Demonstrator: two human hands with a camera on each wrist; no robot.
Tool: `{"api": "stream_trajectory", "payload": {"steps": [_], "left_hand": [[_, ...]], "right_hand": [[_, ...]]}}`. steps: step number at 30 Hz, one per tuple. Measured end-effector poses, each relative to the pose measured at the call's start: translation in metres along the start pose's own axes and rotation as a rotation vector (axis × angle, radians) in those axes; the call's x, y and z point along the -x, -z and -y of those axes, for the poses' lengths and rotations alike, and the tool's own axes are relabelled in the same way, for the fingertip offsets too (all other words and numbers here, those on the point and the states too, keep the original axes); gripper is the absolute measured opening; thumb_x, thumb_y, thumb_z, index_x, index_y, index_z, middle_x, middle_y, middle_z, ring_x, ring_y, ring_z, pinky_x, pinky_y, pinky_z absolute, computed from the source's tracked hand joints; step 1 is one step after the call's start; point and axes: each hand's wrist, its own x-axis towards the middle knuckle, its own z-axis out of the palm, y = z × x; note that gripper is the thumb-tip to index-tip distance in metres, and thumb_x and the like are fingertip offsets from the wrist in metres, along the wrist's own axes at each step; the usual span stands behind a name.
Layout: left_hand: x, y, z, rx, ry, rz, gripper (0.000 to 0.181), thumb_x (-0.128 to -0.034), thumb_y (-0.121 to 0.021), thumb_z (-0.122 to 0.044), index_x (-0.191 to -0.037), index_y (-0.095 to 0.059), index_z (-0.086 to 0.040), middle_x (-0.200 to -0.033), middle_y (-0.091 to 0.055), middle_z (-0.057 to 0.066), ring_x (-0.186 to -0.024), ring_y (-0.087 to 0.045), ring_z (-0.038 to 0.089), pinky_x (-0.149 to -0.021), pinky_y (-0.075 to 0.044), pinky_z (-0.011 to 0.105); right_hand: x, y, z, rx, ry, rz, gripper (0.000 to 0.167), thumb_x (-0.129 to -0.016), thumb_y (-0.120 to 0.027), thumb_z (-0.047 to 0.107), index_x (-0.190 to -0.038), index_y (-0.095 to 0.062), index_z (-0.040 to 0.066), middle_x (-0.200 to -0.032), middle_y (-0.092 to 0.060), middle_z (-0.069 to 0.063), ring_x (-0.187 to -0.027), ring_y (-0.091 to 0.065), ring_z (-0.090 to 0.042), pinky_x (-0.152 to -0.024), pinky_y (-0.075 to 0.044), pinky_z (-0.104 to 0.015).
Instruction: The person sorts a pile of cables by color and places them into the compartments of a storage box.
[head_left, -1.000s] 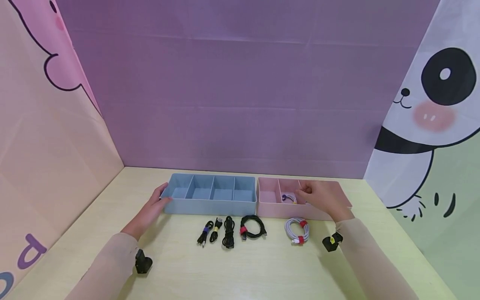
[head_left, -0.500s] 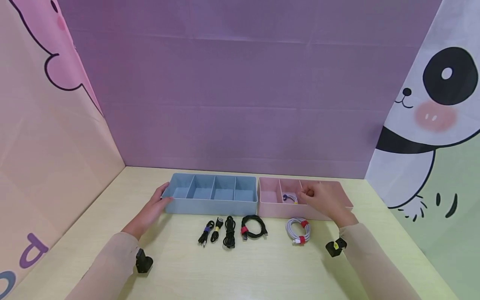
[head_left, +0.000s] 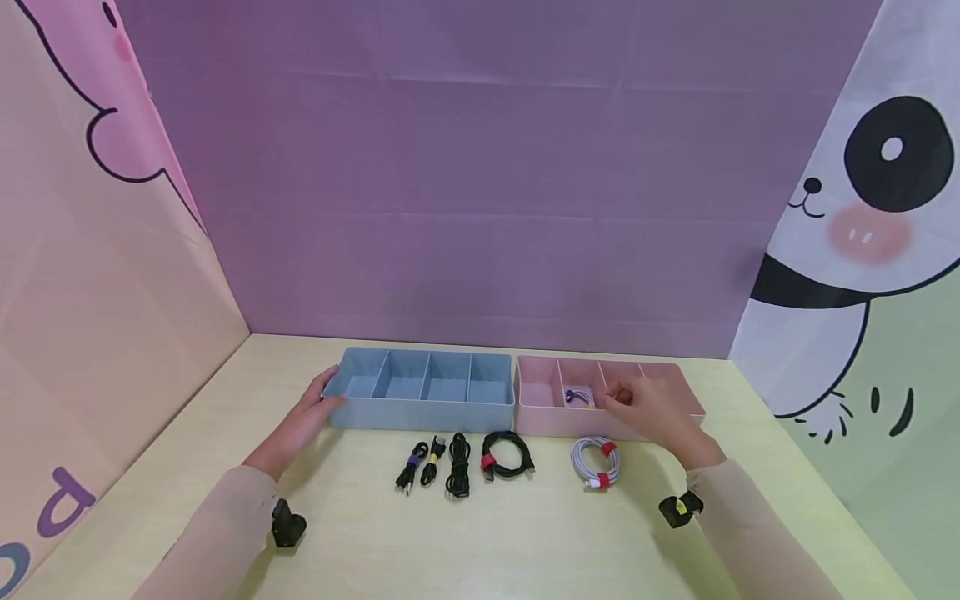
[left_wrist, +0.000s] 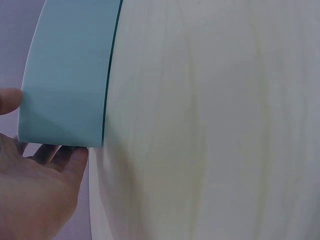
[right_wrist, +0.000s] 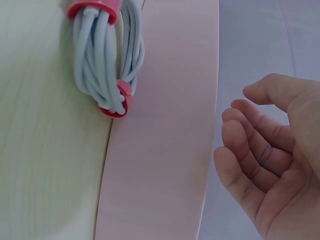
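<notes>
My left hand (head_left: pixel 300 418) grips the left end of a blue divided organizer box (head_left: pixel 427 415); the left wrist view shows its thumb at the rim and its fingers along the end wall (left_wrist: pixel 65 100). My right hand (head_left: pixel 656 412) hovers over the front edge of a pink divided organizer box (head_left: pixel 555 422), fingers loosely bent and holding nothing. Inside the pink box's second compartment from the left lies a small white cable (head_left: pixel 581 396) with a purple tie. A coiled white cable (head_left: pixel 595 462) with red ties lies in front of the box. My right hand partly covers the right compartments.
In front of the blue box lie a black cable with a purple tie (head_left: pixel 410 468), a short black cable with a yellow tie (head_left: pixel 432 460), a bundled black cable (head_left: pixel 459 467) and a coiled black cable with a red tie (head_left: pixel 507 472). A purple backdrop (head_left: pixel 480 208) stands behind.
My right hand has drawn back slightly to the right and toward me from above the pink box. My left hand and the cables stay where they were.
</notes>
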Motion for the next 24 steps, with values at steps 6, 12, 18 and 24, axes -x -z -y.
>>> {"api": "stream_trajectory", "payload": {"steps": [6,12,18,24], "left_hand": [[0.001,0.0,0.0,0.007,-0.013,0.0,0.071,-0.1069,-0.041,-0.025,-0.16,0.001,-0.004,-0.165,0.005,0.023,-0.149,0.004,0.047,-0.115,-0.004,0.068],[0.002,0.0,-0.001,0.0,-0.016,0.0,0.072,-0.107,-0.041,-0.028,-0.16,0.002,-0.004,-0.164,0.006,0.025,-0.148,0.004,0.048,-0.114,-0.005,0.068],[0.003,-0.001,0.0,0.0,-0.005,-0.005,0.073,-0.1072,-0.041,-0.031,-0.161,0.002,-0.006,-0.165,0.006,0.023,-0.149,0.004,0.046,-0.115,-0.004,0.068],[0.004,-0.001,-0.001,-0.004,-0.006,-0.005,0.073,-0.107,-0.041,-0.033,-0.161,0.002,-0.006,-0.165,0.006,0.023,-0.149,0.004,0.046,-0.115,-0.005,0.068]], "right_hand": [[0.008,0.0,-0.001,0.0,0.018,-0.012,0.012,-0.093,-0.069,0.013,-0.081,-0.07,0.01,-0.067,-0.058,0.007,-0.062,-0.05,-0.01,-0.057,-0.044,-0.025],[0.016,0.0,-0.005,-0.004,0.036,-0.015,0.016,-0.091,-0.07,0.011,-0.076,-0.066,0.013,-0.062,-0.053,0.009,-0.057,-0.046,-0.009,-0.052,-0.041,-0.024],[0.023,0.001,-0.009,-0.022,0.033,0.004,0.011,-0.091,-0.069,0.008,-0.081,-0.068,0.011,-0.066,-0.056,0.009,-0.059,-0.047,-0.009,-0.053,-0.042,-0.024],[0.029,-0.003,-0.012,-0.054,0.048,0.035,0.009,-0.089,-0.07,0.004,-0.082,-0.071,0.009,-0.065,-0.058,0.009,-0.057,-0.048,-0.007,-0.05,-0.043,-0.023]]}}
